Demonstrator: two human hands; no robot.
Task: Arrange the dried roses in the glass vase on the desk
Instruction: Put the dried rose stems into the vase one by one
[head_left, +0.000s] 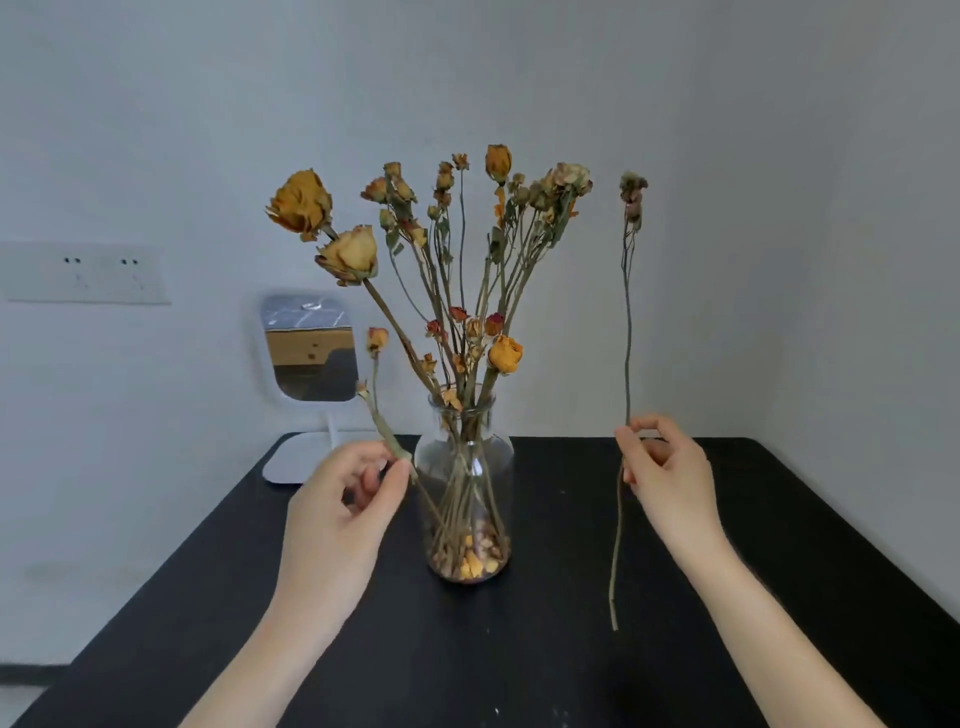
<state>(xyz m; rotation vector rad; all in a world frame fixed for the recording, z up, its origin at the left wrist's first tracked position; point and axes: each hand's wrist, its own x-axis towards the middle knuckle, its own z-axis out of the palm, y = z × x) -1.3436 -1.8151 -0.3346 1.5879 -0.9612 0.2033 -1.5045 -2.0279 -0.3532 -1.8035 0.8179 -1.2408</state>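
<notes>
The black table filled the lower frame. At its centre stood the glass vase, holding a loose spray of dried roses that fanned toward the upper middle. Left of centre, the left hand had its fingers pinching a short rose stem just beside the vase's shoulder. At right, the right hand pinched a long thin stem partway up, held upright and well apart from the vase. Fallen petals lay in the vase bottom. Several things could go wrong from here. The brittle stems could snap under a tight pinch, and heads could shed petals when pushed through the crowded neck. The long stem's trailing end might also catch the rim and tip the vase.
</notes>
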